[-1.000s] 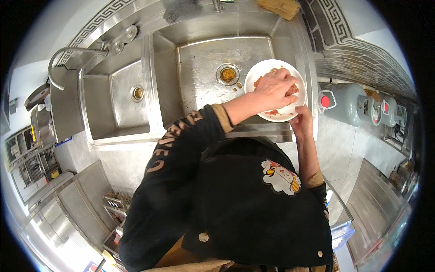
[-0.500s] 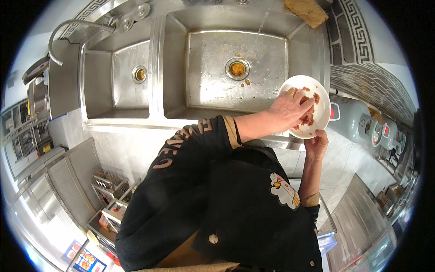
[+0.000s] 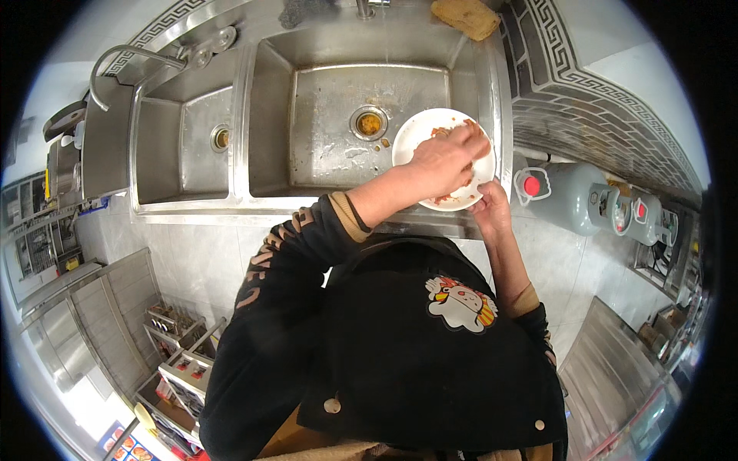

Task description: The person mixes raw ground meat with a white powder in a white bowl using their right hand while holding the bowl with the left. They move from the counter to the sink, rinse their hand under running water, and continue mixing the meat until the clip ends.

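A round white plate (image 3: 413, 132) is held over the right front corner of the large sink basin. Reddish-brown food scraps (image 3: 441, 200), perhaps minced meat, are smeared across it. My left hand (image 3: 444, 163) reaches over the plate from the left, its fingers curled down among the scraps and a little blurred. The lump beneath those fingers is mostly hidden. At the near right rim, my right hand (image 3: 492, 206) grips the plate, fingers partly out of sight underneath.
The large steel basin (image 3: 330, 100) has orange scraps in its drain (image 3: 370, 124). To its left is a smaller basin (image 3: 204, 146) with a curved faucet (image 3: 138, 48). A tan sponge-like pad (image 3: 466, 18) lies on the back ledge. Grey gas cylinders (image 3: 573, 198) stand at the right.
Both hands and the plate have shifted left in view, along with the whole scene. My left fingers have bunched up and slid toward the plate's right side, and fewer scraps show.
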Demonstrator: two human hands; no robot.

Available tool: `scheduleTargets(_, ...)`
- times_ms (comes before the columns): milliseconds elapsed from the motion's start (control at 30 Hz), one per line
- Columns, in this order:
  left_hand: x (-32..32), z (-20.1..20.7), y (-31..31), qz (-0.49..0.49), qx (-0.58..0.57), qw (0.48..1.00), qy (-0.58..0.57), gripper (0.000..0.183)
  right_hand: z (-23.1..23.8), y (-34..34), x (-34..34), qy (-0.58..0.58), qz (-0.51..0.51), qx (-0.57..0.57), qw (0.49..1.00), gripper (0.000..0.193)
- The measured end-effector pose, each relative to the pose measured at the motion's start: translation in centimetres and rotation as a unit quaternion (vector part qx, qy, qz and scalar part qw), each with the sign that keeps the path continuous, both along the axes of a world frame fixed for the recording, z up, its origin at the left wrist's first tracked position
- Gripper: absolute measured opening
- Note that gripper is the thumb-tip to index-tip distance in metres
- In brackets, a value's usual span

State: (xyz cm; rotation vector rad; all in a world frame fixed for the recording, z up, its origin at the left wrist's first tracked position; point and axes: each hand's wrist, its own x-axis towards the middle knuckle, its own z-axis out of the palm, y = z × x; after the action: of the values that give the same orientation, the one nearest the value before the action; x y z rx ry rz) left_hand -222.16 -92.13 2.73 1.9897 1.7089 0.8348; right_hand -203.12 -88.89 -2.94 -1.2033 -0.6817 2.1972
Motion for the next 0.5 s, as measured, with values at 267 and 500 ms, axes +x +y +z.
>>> scheduleTargets(267,-1.4,-1.7,0.1,-0.029,-0.017,0.999,-0.018,0.027,1.4,1.2,-0.4,0.015,0.014,0.005,1.000,0.036)
scheduleTargets(500,-3.3,2.6,1.5,0.071,-0.083,0.993,-0.051,0.047,2.9,1.1,-0.7,0.019,0.006,0.034,0.999,0.045)
